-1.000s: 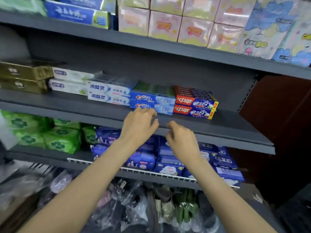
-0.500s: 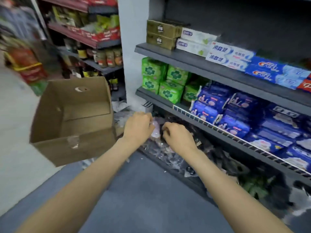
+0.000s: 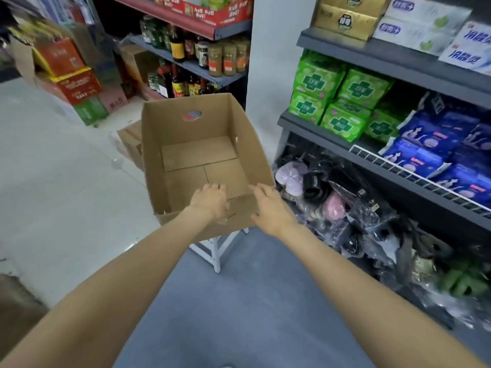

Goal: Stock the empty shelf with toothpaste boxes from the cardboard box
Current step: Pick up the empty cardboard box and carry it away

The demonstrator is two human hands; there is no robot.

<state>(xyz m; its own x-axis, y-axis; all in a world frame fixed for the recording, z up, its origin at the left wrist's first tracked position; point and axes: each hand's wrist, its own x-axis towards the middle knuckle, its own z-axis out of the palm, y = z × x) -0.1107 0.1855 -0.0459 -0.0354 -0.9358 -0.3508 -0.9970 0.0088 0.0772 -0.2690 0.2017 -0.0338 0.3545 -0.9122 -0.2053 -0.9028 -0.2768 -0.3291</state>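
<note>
Both hands moved from shelf front to cardboard box near rim: left hand & right hand fingers relaxed, apart, gripping nothing. Toothpaste boxes top right, cropped by frame edge.

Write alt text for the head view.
Both hands, left and right, reach open toward the near rim of an empty cardboard box on a white stand, beside grey shelves stocked with packaged goods.
</note>
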